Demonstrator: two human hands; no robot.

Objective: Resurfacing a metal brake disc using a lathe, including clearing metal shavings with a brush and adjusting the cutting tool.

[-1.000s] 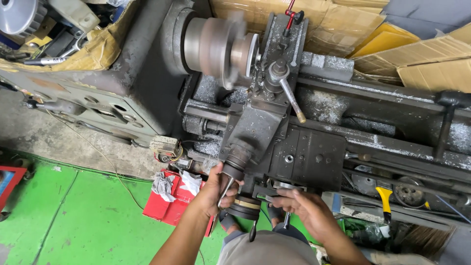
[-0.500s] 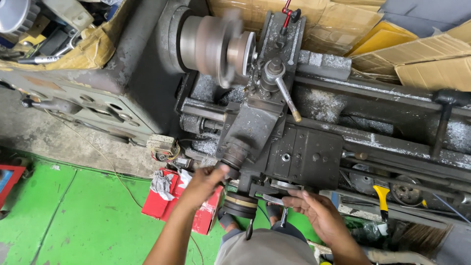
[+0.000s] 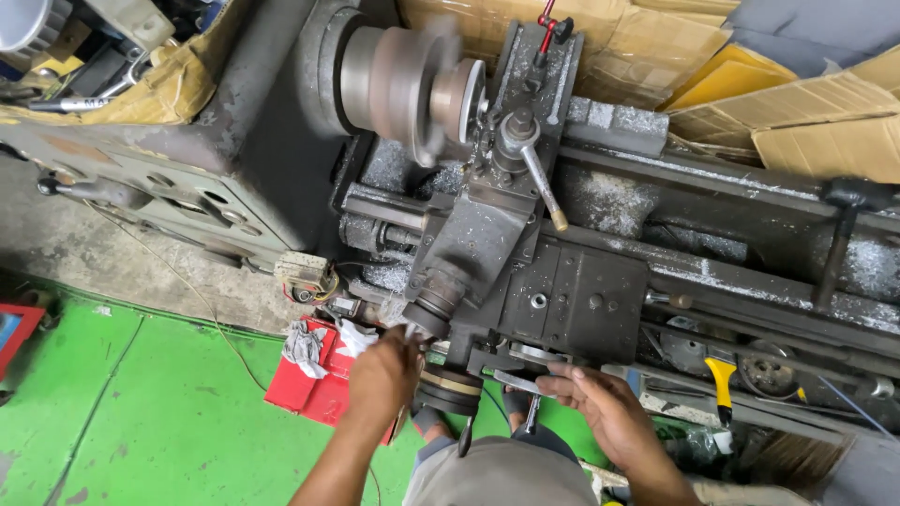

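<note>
Left hand closed on the cross-slide crank handle at the carriage front; right hand, fingers loosely curled, touches the apron lever below it — chuck blurred, apparently spinning. Judged: feeding the cut — steady cranking required.

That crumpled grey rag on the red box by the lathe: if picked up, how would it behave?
The rag lies crumpled in soft folds, so it would likely go limp and drape. It looks light for its size. It probably will not roll off the red box, though it looks soiled and could be greasy.
</note>
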